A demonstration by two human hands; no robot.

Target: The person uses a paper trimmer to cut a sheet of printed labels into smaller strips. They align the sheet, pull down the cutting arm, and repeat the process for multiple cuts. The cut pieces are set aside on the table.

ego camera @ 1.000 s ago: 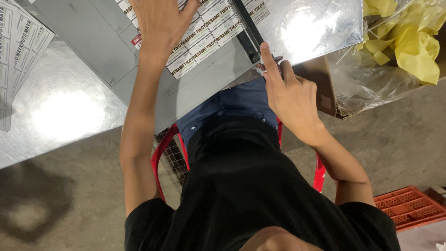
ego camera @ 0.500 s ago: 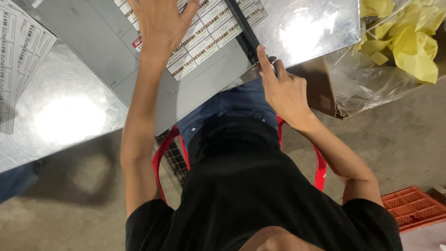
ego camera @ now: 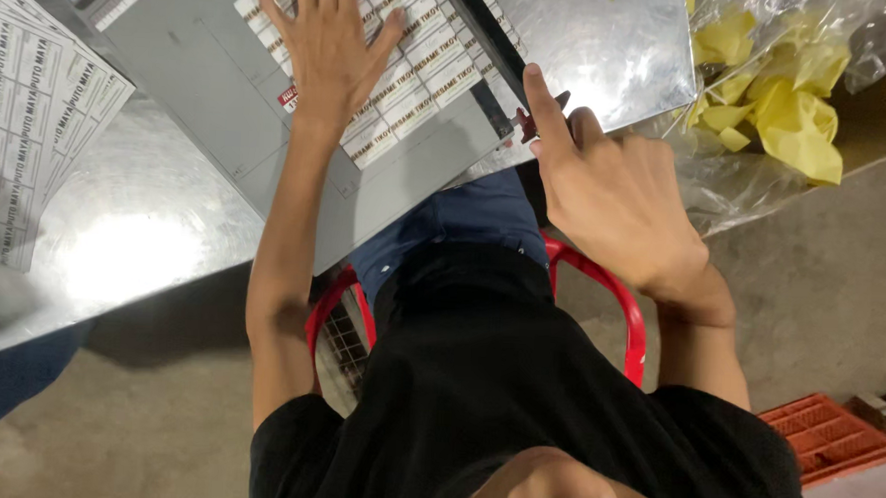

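The left hand (ego camera: 322, 45), fingers spread wide, lies flat on the white sheet of printed labels (ego camera: 410, 83) at upper centre, pinning it to the grey paper-cutter board (ego camera: 221, 90). The right hand (ego camera: 614, 202) curls around the cutter's black blade arm (ego camera: 492, 32) at its near end. This looks like the cutting step; next, a steady press down.
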